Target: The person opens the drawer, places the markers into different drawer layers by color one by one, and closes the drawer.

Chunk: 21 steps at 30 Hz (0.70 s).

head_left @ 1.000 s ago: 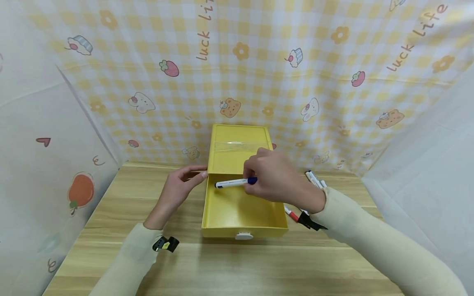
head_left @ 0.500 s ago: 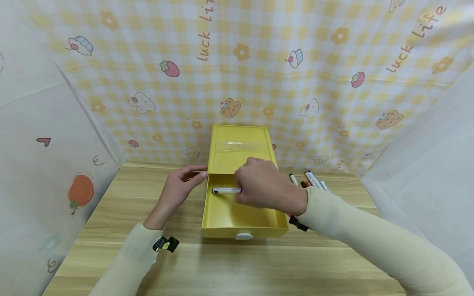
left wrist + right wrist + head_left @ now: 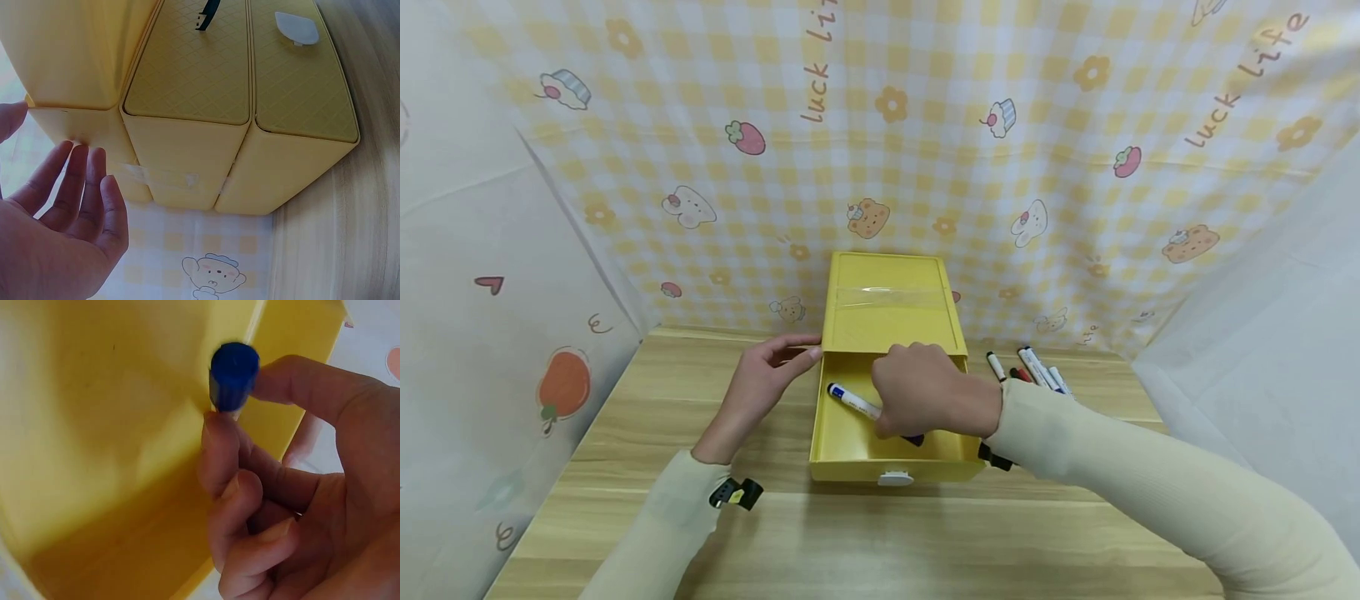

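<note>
A yellow drawer stands pulled out of a yellow box. Over the drawer, the right hand pinches a white marker with a dark blue cap; it lies slantwise, its far end toward the drawer's left wall. From the right wrist view, the blue cap sits between thumb and finger, the other fingers of the hand curled. The left hand touches the box's left side with its fingertips. In the left wrist view that hand has loosely bent fingers against the box's side.
Several markers lie on the wooden table right of the box, partly behind the right sleeve. A patterned cloth hangs behind the box. Two more box sections with closed drawer fronts show in the left wrist view.
The right hand has moved left and toward the drawer's front, and the marker in it has turned from nearly level to slanting. The left hand has stayed at the box's side.
</note>
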Each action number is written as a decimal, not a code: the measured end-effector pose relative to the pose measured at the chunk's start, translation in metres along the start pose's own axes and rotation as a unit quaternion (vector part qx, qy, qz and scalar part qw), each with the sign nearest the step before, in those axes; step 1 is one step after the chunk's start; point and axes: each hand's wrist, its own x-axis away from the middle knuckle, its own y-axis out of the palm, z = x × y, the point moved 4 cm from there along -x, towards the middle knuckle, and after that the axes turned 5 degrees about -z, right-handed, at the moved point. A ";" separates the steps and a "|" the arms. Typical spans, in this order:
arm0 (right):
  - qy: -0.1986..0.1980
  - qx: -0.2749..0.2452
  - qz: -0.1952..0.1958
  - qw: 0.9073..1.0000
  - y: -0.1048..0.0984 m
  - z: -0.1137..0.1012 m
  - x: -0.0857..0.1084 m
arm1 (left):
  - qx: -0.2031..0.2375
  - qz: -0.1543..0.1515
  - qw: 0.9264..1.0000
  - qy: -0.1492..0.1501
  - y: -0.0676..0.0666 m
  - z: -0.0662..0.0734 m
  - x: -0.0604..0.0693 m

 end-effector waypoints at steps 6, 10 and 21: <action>-0.014 -0.008 -0.029 0.999 0.007 -0.003 -0.006 | -0.007 0.001 1.000 0.009 0.000 0.001 -0.001; -0.022 -0.008 -0.042 0.999 0.009 -0.004 -0.010 | -0.010 0.001 1.000 0.009 0.000 0.000 -0.001; -0.022 -0.006 -0.052 0.998 0.011 -0.006 -0.008 | -0.004 -0.001 1.000 0.006 0.000 0.000 -0.001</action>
